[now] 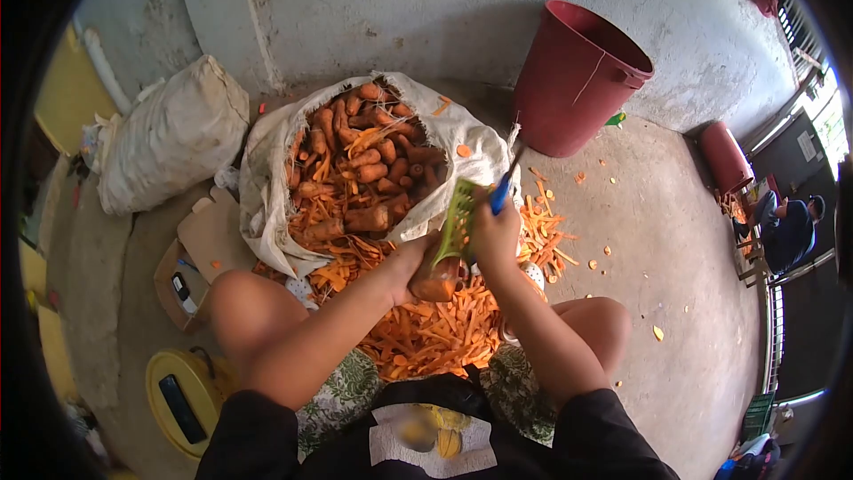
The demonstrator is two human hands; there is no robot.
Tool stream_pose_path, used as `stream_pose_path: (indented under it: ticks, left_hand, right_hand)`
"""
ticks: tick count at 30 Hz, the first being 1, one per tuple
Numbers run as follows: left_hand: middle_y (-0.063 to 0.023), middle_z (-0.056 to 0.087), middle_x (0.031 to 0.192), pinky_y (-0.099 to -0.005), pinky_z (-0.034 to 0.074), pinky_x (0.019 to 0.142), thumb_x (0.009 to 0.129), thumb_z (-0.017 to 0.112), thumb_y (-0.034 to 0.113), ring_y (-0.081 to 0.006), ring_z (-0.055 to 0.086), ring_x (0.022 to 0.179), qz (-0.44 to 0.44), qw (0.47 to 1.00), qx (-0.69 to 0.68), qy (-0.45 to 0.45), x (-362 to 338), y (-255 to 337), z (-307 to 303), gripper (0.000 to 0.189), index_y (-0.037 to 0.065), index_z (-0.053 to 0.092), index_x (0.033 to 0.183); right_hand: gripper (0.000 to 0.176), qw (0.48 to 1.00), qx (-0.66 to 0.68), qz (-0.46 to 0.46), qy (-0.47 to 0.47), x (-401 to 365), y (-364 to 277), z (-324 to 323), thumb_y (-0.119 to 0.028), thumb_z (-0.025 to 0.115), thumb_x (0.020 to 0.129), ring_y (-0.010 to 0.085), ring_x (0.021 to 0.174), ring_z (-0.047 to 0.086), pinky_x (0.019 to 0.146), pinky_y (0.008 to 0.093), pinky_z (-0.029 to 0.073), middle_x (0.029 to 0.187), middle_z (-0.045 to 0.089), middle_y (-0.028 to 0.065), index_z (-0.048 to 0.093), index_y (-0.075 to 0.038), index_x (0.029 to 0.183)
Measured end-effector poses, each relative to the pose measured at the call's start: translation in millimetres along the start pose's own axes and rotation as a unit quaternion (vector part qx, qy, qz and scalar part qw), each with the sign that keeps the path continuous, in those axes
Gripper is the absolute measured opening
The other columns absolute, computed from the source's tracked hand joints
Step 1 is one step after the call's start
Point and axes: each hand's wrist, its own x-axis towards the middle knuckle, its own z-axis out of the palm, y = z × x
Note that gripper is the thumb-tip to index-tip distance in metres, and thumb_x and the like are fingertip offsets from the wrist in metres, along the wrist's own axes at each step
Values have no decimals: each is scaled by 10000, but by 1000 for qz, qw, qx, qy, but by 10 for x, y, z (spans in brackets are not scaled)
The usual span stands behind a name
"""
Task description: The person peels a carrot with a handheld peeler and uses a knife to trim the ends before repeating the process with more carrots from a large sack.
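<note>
Carrot (434,286), thick and blunt, lies low between our forearms, above the peelings, with our left hand (404,270) closed around it. We judge it firm, stiff and fairly light, perhaps slick where the surface looks wet; its broad middle offers the best hold, fingers wrapped and clear of the edge. Our right hand (496,233) is clamped on a blue handle (500,196), which should stay rigid and suit a full grip. A thin green perforated piece (458,218) stands tilted between our hands; we cannot tell whether it joins the handle.

Around us, a stained grey wall (382,13) rises behind a smooth concrete floor (657,240), scattered with scraps. Against it we see an open white sack (269,173) full of carrots (364,160), a closed sack (182,138) and a tilted red bin (569,80). Far off to our right, another person (791,231) sits. Nearer, orange peelings (435,333) heap between our legs, beside a cardboard box (218,236); a dark phone (182,409) rests on a yellow lid (164,382).
</note>
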Motion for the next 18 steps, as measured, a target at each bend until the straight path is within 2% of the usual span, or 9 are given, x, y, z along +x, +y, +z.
stream_pose_path:
  ticks: [2, 3, 6, 7, 10, 14, 16, 17, 18]
  left_hand:
    - [-116, 579, 939, -362, 526, 672, 918, 309, 314, -212, 601, 813, 10, 1000, -19, -17, 28, -23, -12, 365, 20, 461, 1072]
    - [-118, 580, 924, -364, 529, 666, 920, 302, 306, -210, 604, 791, 20, 1000, -9, -11, 43, -47, -11, 361, 16, 467, 1058]
    - [-117, 582, 902, -359, 531, 659, 921, 298, 302, -202, 607, 759, -15, 997, 72, -4, 10, -31, 11, 360, 13, 481, 1032]
    - [-114, 583, 894, -351, 531, 657, 921, 302, 305, -195, 607, 749, -60, 988, 145, -4, -42, 1, 48, 361, 13, 488, 1020]
    - [-97, 582, 914, -334, 516, 675, 916, 332, 340, -174, 600, 792, -31, 980, 195, 9, -322, 40, 341, 382, 21, 494, 1050]
    - [-98, 580, 936, -339, 508, 687, 915, 338, 334, -179, 601, 796, -26, 997, 78, 8, -94, 9, 66, 382, 26, 479, 1092]
    - [-99, 577, 948, -338, 507, 690, 913, 343, 329, -180, 600, 801, -14, 999, 38, -5, -7, 7, -19, 374, 36, 467, 1110]
    - [-85, 584, 923, -334, 519, 669, 908, 354, 314, -179, 604, 776, 14, 999, -18, -40, 63, -43, -60, 347, 45, 472, 1092]
    - [-85, 584, 923, -334, 519, 669, 908, 354, 314, -179, 604, 776, 13, 999, -18, -40, 56, -45, -69, 347, 45, 472, 1092]
  right_hand:
    - [225, 987, -137, -85, 17, -75, 102, 55, -178, 526, 851, 59, 446, 383, 413, 234, 292, 517, 418, -29, 491, -29, 687]
    - [212, 985, -157, -62, 26, -77, 111, 42, -177, 530, 834, 184, 444, 435, 452, 335, 360, 517, 460, 129, 539, 17, 748]
    - [229, 966, -194, -133, 110, 132, 345, -19, -182, 518, 838, 194, 440, 450, 453, 346, 366, 529, 492, 130, 537, 18, 728]
    - [229, 967, -184, -101, 142, 296, 339, -124, -183, 512, 841, 191, 451, 464, 460, 345, 372, 537, 504, 128, 541, 19, 736]
    - [226, 940, -235, -45, 245, 737, 378, -508, -186, 498, 848, 151, 460, 473, 455, 325, 374, 536, 517, 86, 564, 21, 783]
    - [230, 989, -19, -16, 143, 566, 227, -400, -190, 478, 864, 98, 458, 434, 425, 281, 339, 540, 481, 15, 578, 17, 845]
    - [204, 998, -31, 8, 62, 244, 83, -172, -163, 476, 863, 99, 452, 420, 424, 274, 336, 550, 479, 13, 582, 12, 862]
    - [184, 995, -45, -69, 52, 151, 179, -60, -157, 490, 857, 107, 441, 411, 417, 278, 331, 526, 461, 11, 566, 4, 815]
    - [193, 996, -70, -44, 15, -15, 29, -1, -157, 499, 854, 118, 445, 416, 424, 290, 337, 510, 450, 28, 529, 2, 750]
